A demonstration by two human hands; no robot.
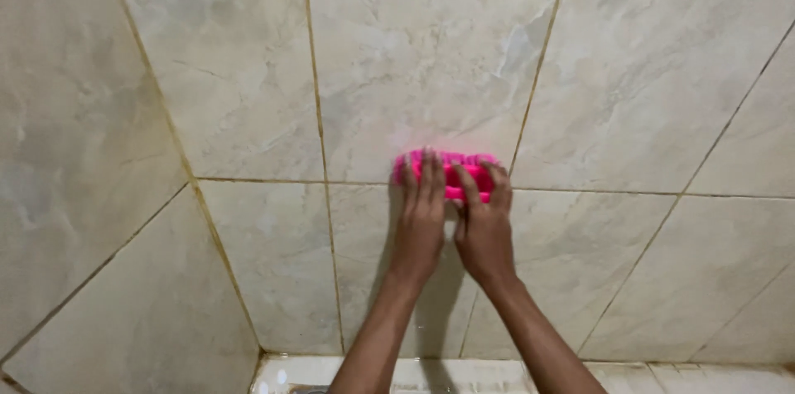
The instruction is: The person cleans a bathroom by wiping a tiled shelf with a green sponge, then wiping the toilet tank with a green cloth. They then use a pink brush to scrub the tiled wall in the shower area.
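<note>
A bright pink scrubbing brush [458, 170] is pressed flat against a beige marbled tile wall [414, 54], right on a horizontal grout line. Both of my hands lie over it. My left hand [420, 216] covers its left half with fingers stretched upward. My right hand [485, 224] grips its right half, fingers curled over the top edge. Both forearms reach up from the bottom of the view. The brush's bristles are hidden against the wall.
Large tiles with yellowish-brown stained grout lines [319, 129] cover the wall. A second wall [74, 195] meets it at a corner on the left. A pale, wet-looking ledge [662, 376] runs along the bottom edge.
</note>
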